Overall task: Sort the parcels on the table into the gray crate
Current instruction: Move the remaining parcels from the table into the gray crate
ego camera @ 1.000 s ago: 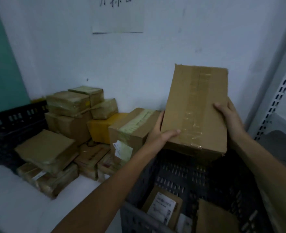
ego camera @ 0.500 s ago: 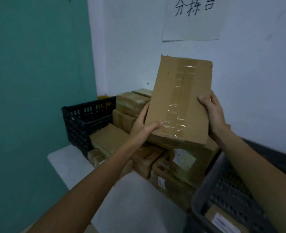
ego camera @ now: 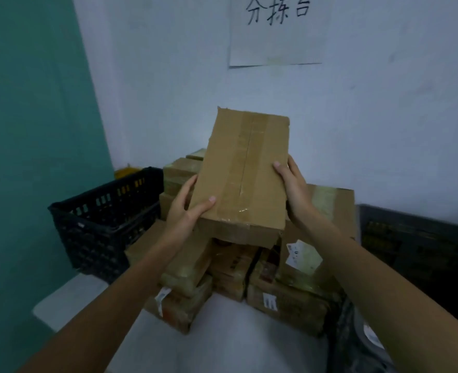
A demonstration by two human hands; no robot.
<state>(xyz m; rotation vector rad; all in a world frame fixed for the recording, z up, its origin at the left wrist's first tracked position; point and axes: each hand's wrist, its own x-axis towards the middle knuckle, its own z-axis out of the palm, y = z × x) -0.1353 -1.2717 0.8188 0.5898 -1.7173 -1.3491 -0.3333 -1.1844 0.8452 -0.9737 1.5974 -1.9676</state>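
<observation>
A long brown cardboard parcel [ego camera: 244, 170] sealed with clear tape hangs in the air in front of me, tilted away. My left hand [ego camera: 187, 208] grips its lower left edge, thumb on the top face. My right hand [ego camera: 292, 184] grips its right edge. Under it lies a pile of taped parcels [ego camera: 289, 286] on the white table [ego camera: 222, 345]. The gray crate [ego camera: 362, 335] shows only as a dark wall at the lower right, with a labelled item inside.
A black slotted crate [ego camera: 106, 219] stands at the left by the teal wall. Another dark crate [ego camera: 421, 246] sits at the right against the white wall. A paper sign [ego camera: 276, 28] hangs above.
My view has swung left, away from the gray crate. Both hands keep hold of the parcel, which was above the gray crate and is now over the pile.
</observation>
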